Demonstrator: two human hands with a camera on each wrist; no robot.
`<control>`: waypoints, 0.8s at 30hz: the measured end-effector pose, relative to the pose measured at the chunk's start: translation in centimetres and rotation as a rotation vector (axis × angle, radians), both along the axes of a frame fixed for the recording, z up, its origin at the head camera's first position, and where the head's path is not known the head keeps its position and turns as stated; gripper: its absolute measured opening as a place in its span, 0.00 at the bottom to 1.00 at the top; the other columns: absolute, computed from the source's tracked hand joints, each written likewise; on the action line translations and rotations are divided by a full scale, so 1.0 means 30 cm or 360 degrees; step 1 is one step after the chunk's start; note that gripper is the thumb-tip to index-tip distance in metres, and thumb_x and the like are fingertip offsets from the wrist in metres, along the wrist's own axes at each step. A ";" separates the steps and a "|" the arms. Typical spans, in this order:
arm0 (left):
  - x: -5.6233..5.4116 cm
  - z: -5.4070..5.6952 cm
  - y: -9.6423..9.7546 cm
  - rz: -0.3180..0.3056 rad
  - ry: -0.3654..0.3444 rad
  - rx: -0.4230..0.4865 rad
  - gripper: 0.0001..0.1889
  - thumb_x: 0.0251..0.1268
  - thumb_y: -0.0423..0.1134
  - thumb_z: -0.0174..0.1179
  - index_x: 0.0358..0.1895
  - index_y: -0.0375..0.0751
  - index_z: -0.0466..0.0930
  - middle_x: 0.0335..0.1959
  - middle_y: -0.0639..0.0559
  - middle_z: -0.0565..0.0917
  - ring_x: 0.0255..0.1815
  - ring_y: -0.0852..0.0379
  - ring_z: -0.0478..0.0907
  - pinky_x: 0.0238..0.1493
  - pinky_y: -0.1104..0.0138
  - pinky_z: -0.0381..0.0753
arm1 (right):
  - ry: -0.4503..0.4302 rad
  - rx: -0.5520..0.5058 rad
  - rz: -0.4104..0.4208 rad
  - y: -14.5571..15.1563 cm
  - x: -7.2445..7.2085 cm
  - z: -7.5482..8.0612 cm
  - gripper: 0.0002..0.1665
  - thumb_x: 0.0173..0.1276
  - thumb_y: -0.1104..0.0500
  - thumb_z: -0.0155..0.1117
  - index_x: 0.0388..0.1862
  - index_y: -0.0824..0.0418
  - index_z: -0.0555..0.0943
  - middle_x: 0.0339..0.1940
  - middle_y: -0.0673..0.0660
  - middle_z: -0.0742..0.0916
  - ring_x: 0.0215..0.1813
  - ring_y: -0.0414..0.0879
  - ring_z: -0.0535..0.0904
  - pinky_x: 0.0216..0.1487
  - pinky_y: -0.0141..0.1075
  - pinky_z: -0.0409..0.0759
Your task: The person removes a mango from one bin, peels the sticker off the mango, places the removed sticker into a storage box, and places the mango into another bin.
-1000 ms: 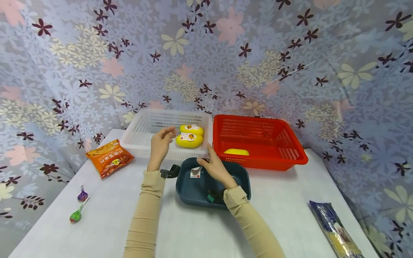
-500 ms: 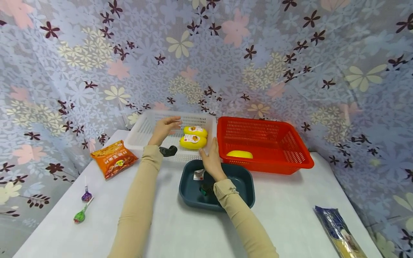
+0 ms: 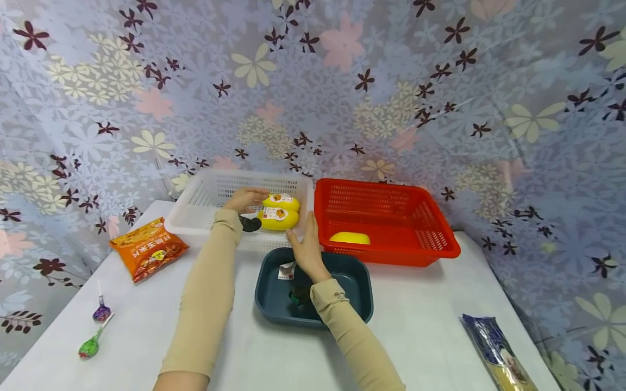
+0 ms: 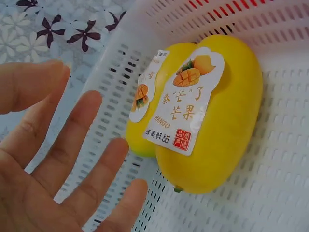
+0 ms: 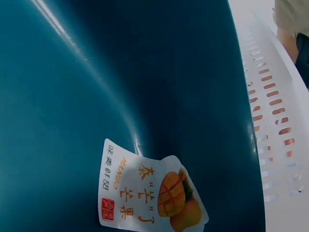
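Note:
Two yellow mangoes with white labels, a front mango (image 3: pixel 279 218) and a rear mango (image 3: pixel 282 202), lie side by side in the white perforated basket (image 4: pixel 280 111). My left hand (image 3: pixel 243 200) reaches into this basket, its fingers spread beside the mangoes; whether a fingertip touches one I cannot tell. My right hand (image 3: pixel 308 250) is at the front right corner of the white basket, fingers straight and thumb apart. Contact with the rim is unclear. Under its wrist stands a dark teal basin (image 3: pixel 266 304) with a mango label (image 5: pixel 149 193) inside. The right wrist view shows no fingers of that hand.
A red basket (image 3: pixel 391 247), with a yellow rounded thing (image 3: pixel 350 238) inside, stands right of the white one. An orange snack bag (image 3: pixel 148 250) and two lollipops, purple (image 3: pixel 101 312) and green (image 3: pixel 89 346), lie left. A blue and yellow packet (image 3: pixel 498 353) lies right.
My left hand has come down and nearer to the mangoes. My right hand has moved forward from over the basin to the white basket's corner. The head view has shifted slightly.

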State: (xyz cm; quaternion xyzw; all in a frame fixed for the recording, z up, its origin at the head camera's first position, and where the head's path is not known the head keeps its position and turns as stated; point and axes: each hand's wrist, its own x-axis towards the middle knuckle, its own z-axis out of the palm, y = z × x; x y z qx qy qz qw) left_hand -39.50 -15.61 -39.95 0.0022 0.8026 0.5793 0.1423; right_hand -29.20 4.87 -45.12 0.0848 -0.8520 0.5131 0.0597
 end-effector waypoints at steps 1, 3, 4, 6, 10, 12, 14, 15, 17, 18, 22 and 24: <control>-0.005 -0.001 0.000 0.0005 -0.0004 -0.0024 0.26 0.71 0.44 0.52 0.70 0.44 0.67 0.72 0.41 0.67 0.73 0.41 0.63 0.70 0.47 0.65 | 0.0006 -0.0003 -0.0001 -0.003 0.002 0.002 0.49 0.73 0.50 0.55 0.80 0.62 0.39 0.81 0.63 0.48 0.80 0.59 0.47 0.77 0.59 0.49; -0.014 -0.005 -0.001 -0.0005 -0.0013 -0.0078 0.26 0.71 0.44 0.52 0.71 0.44 0.67 0.73 0.41 0.66 0.73 0.40 0.62 0.70 0.47 0.65 | 0.0013 -0.0002 -0.0004 -0.009 0.006 0.006 0.48 0.73 0.50 0.55 0.80 0.62 0.39 0.81 0.63 0.48 0.80 0.59 0.48 0.77 0.59 0.49; -0.019 -0.009 -0.001 -0.0023 -0.0024 -0.0105 0.26 0.70 0.43 0.52 0.71 0.43 0.67 0.74 0.41 0.64 0.74 0.40 0.61 0.71 0.47 0.64 | 0.0015 -0.0008 -0.0005 -0.011 0.009 0.008 0.48 0.73 0.50 0.55 0.80 0.62 0.40 0.81 0.63 0.48 0.80 0.59 0.48 0.77 0.59 0.49; -0.029 -0.023 -0.003 -0.0062 -0.0066 -0.0155 0.27 0.70 0.41 0.52 0.71 0.42 0.66 0.75 0.42 0.62 0.75 0.40 0.59 0.72 0.48 0.63 | 0.0010 -0.0011 -0.0003 -0.015 0.013 0.009 0.48 0.73 0.50 0.55 0.80 0.62 0.40 0.81 0.62 0.48 0.80 0.59 0.48 0.77 0.59 0.49; -0.036 -0.045 -0.001 -0.0172 -0.0190 -0.0290 0.30 0.68 0.40 0.52 0.73 0.43 0.62 0.77 0.42 0.57 0.77 0.41 0.55 0.74 0.52 0.61 | -0.0006 0.0009 0.0009 -0.021 0.018 0.008 0.48 0.73 0.50 0.55 0.80 0.62 0.40 0.81 0.62 0.48 0.80 0.58 0.48 0.77 0.57 0.50; -0.036 -0.048 0.007 -0.0224 -0.0219 -0.0367 0.32 0.66 0.41 0.52 0.74 0.45 0.61 0.77 0.42 0.56 0.77 0.40 0.54 0.74 0.51 0.61 | -0.0005 0.0018 0.0011 -0.022 0.019 0.007 0.48 0.73 0.50 0.54 0.80 0.62 0.40 0.81 0.62 0.48 0.80 0.59 0.48 0.76 0.59 0.50; -0.042 -0.053 0.019 -0.0276 -0.0201 -0.0470 0.33 0.65 0.43 0.53 0.75 0.47 0.60 0.77 0.42 0.56 0.77 0.40 0.54 0.74 0.51 0.60 | -0.0002 0.0023 0.0006 -0.021 0.018 0.009 0.48 0.73 0.50 0.55 0.80 0.62 0.40 0.81 0.61 0.48 0.80 0.59 0.48 0.76 0.60 0.50; -0.046 -0.055 0.025 -0.0304 -0.0192 -0.0509 0.34 0.64 0.43 0.54 0.75 0.47 0.60 0.77 0.41 0.56 0.76 0.39 0.53 0.74 0.49 0.59 | 0.0000 0.0021 0.0003 -0.021 0.018 0.010 0.48 0.73 0.49 0.55 0.80 0.61 0.40 0.81 0.61 0.48 0.80 0.59 0.49 0.76 0.61 0.50; -0.054 -0.058 0.040 -0.0347 -0.0175 -0.0581 0.36 0.62 0.44 0.56 0.75 0.48 0.59 0.77 0.40 0.55 0.76 0.37 0.53 0.74 0.47 0.59 | 0.0001 0.0021 0.0000 -0.018 0.017 0.013 0.48 0.73 0.49 0.54 0.80 0.61 0.40 0.81 0.61 0.49 0.80 0.59 0.49 0.75 0.62 0.50; -0.058 -0.061 0.047 -0.0354 -0.0174 -0.0611 0.36 0.61 0.44 0.56 0.75 0.48 0.59 0.77 0.40 0.55 0.76 0.37 0.53 0.74 0.47 0.58 | 0.0003 0.0024 0.0000 -0.017 0.016 0.014 0.48 0.73 0.49 0.54 0.80 0.61 0.40 0.81 0.61 0.49 0.80 0.59 0.49 0.75 0.62 0.50; -0.063 -0.065 0.070 -0.0346 -0.0196 -0.0629 0.39 0.59 0.44 0.60 0.75 0.50 0.58 0.79 0.40 0.51 0.76 0.36 0.53 0.73 0.45 0.58 | -0.0018 0.0025 -0.0007 -0.011 0.012 0.013 0.48 0.73 0.49 0.54 0.80 0.60 0.40 0.81 0.61 0.48 0.80 0.58 0.48 0.76 0.60 0.50; -0.062 -0.066 0.079 -0.0344 -0.0201 -0.0608 0.39 0.59 0.44 0.61 0.75 0.51 0.58 0.79 0.41 0.50 0.76 0.36 0.53 0.74 0.45 0.58 | -0.0023 0.0025 -0.0020 -0.006 0.009 0.009 0.48 0.73 0.49 0.54 0.80 0.61 0.40 0.81 0.61 0.48 0.80 0.58 0.49 0.76 0.59 0.51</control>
